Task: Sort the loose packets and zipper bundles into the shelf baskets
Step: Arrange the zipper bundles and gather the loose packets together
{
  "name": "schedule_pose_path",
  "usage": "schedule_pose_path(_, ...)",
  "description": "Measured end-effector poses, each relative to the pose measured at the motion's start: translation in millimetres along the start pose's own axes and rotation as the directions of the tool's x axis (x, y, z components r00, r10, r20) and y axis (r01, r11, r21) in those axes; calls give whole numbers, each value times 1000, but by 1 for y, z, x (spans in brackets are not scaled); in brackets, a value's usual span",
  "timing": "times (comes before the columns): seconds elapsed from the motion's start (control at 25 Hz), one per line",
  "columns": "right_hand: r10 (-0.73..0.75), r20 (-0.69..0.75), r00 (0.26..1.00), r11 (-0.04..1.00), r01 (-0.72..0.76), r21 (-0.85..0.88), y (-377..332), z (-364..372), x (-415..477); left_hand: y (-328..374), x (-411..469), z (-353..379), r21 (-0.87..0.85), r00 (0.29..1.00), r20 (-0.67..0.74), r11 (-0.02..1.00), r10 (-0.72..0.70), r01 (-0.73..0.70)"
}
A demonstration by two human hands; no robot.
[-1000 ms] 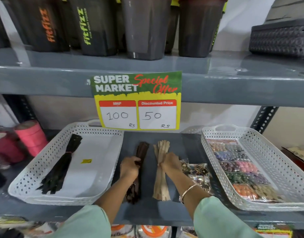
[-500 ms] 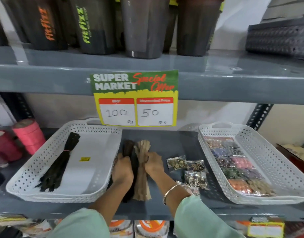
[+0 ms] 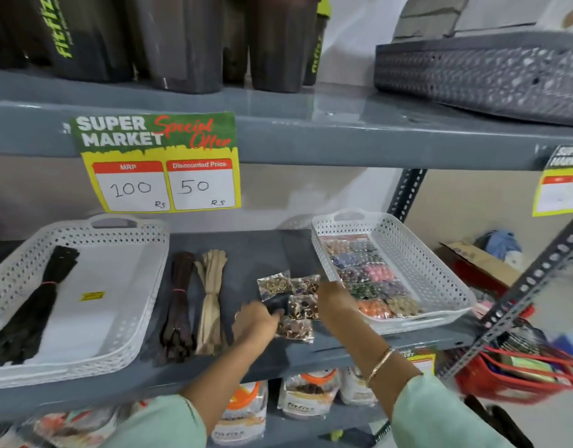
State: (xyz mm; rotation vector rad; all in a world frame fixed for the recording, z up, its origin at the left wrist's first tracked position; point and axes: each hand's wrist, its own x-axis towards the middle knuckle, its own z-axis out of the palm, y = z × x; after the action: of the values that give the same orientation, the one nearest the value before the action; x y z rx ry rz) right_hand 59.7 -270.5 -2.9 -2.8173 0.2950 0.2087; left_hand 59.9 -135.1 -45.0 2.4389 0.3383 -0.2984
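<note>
Several clear packets of small buttons (image 3: 274, 284) lie loose on the grey shelf (image 3: 252, 250), between two white baskets. My left hand (image 3: 256, 323) rests its fingertips on the left edge of the nearest packets (image 3: 295, 329). My right hand (image 3: 335, 302) lies over the packets' right side, with its fingers toward the back ones. Neither hand has lifted a packet. A dark brown zipper bundle (image 3: 178, 305) and a beige zipper bundle (image 3: 210, 299) lie side by side to the left of my hands. The left basket (image 3: 139, 244) holds a black zipper bundle (image 3: 36, 308). The right basket (image 3: 424, 270) holds colourful bead packets (image 3: 369, 279).
A price sign (image 3: 159, 163) hangs from the upper shelf edge, above dark tumblers (image 3: 181, 40) and a grey crate (image 3: 485, 76). Food pouches (image 3: 307, 396) stand on the shelf below. A red shopping basket (image 3: 518, 376) sits low on the right, beside the slanted metal brace (image 3: 537, 273).
Both hands have let go of the brown and beige zipper bundles and moved right onto the loose packets. The bundles now lie close to the left basket. The view has swung right.
</note>
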Motion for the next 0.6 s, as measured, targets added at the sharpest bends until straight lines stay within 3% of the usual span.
schedule_pose_path(0.08,18,27,999,999,-17,-31,-2,11,2,4,0,4,12,998,-25,998,-53,53)
schedule_pose_path(0.2,107,-13,994,991,-106,84,-7,16,8,5,3,4,-39,993,-30,993,-112,111)
schedule_pose_path(0.44,126,-73,989,989,-120,81,-6,15,16,1,4,5,-149,990,-24,980,-136,131)
schedule_pose_path(0.6,94,-56,994,972,-80,223,-2,6,21,5,0,2,-122,989,-15,982,-145,142)
